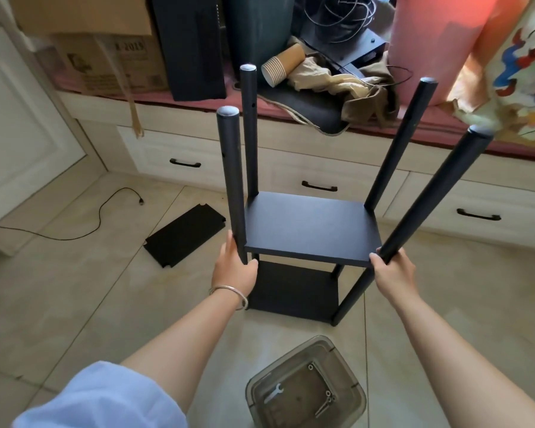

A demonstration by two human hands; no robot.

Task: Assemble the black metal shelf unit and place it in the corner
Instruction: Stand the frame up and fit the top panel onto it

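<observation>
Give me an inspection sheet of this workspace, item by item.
Surface: beige tiled floor.
Job's things: shelf unit upright, two boards fitted on four posts; spare shelf panel flat on the floor.
Clutter: clear bin holding a wrench and bolts.
Hands: left hand and right hand each grip a front post.
Cables: black cable on the floor.
Surroundings: window seat drawers, paper cups, cardboard box.

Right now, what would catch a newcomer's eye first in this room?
Centre of the floor: a half-built black shelf unit, four posts sticking up, the left hand and right hand each gripping a front post. A spare black shelf panel lies on the tiles to its left. Nearest the camera, a clear plastic bin holds a small wrench and bolts.
</observation>
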